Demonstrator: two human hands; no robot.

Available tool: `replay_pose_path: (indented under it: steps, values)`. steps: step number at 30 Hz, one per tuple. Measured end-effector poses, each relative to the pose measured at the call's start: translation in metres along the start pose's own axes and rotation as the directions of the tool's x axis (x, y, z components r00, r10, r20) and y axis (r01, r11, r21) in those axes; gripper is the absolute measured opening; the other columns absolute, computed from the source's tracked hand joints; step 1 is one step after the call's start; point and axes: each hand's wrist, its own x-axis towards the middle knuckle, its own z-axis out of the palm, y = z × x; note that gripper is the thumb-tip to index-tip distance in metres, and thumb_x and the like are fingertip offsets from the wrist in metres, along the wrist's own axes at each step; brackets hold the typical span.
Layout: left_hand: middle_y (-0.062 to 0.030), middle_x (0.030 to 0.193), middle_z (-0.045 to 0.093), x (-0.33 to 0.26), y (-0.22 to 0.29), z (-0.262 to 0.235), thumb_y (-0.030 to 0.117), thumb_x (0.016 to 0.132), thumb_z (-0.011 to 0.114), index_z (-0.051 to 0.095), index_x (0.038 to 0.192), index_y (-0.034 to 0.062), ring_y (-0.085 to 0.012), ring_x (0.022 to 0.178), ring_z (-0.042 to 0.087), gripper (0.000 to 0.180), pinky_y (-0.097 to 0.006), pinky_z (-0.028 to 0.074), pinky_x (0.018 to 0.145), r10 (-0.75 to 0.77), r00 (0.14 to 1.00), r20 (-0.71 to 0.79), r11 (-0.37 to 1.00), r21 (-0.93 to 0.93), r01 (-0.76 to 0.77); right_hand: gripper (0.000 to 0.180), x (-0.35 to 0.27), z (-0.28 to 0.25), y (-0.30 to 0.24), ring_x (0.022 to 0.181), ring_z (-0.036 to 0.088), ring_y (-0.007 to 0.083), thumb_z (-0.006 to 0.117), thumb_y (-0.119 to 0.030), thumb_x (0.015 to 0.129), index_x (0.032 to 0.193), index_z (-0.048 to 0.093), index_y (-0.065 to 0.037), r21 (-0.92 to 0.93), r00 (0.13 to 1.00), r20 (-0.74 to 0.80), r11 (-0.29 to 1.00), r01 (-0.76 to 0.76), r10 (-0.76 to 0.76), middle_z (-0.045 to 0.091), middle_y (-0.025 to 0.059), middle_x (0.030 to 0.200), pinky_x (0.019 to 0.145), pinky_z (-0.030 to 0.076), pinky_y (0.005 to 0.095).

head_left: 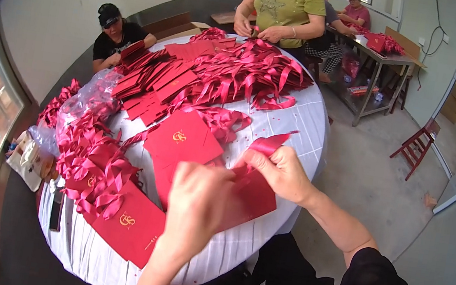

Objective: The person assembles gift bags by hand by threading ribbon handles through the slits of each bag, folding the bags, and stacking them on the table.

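Note:
My right hand (282,171) pinches a glossy red ribbon (270,143) between thumb and fingers, with its end sticking out beyond the fingertips. Motion smears my left hand (195,202), so its fingers cannot be made out; it is close to the right one. Under both hands lies a flat red paper piece (251,202), partly covered by them. Just beyond, another flat red piece with a gold emblem (184,136) rests on the white-covered round table (209,266). To the left are more red pieces (130,225) with ribbons attached.
Heaps of red ribbons (250,69) and stacked red pieces (158,76) fill the far side. A clear plastic bag (90,95) and a dark phone-like object (57,211) are at left. Two people work across the table, others at a metal table (379,56). A red stool (415,150) stands right.

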Motion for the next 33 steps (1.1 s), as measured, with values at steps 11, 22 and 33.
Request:
replay_pose_path:
  steps: [11,22,33]
  values:
    - [-0.0152,0.082,0.066,-0.049,-0.026,-0.040,0.043,0.101,0.033,0.062,0.090,-0.0093,-0.0220,0.078,0.061,0.061,-0.034,0.046,0.077,-0.645,0.638,0.420,0.542,-0.338,0.770,0.023,-0.001,0.004,-0.005,0.065,0.056,0.0078,0.057,-0.014,0.094,0.080,0.063,0.003,-0.062,0.996,-0.080,0.998,0.023,-0.028,0.062,0.0026,0.068,0.061,0.045,0.0242]
    - [-0.0120,0.109,0.066,-0.050,-0.029,-0.035,0.015,0.097,0.052,0.062,0.105,-0.0014,-0.0159,0.102,0.060,0.021,-0.030,0.046,0.091,-0.532,0.722,0.443,0.185,-0.771,0.609,0.011,0.005,0.038,-0.007,0.067,0.066,0.0185,0.062,-0.005,0.088,0.083,0.065,0.005,-0.119,0.980,0.103,0.976,0.180,-0.168,0.066,0.0121,0.073,0.060,0.050,0.0286]
    - [-0.0220,0.110,0.063,-0.082,-0.044,-0.081,0.022,0.101,0.041,0.052,0.098,0.0061,-0.0322,0.102,0.062,0.020,-0.044,0.046,0.094,-0.637,0.751,0.173,0.084,-0.953,0.291,0.006,0.018,0.073,0.000,0.070,0.065,0.0248,0.063,-0.003,0.086,0.085,0.064,0.003,-0.085,0.933,0.296,0.967,0.241,-0.207,0.065,0.0123,0.077,0.063,0.050,0.0311]
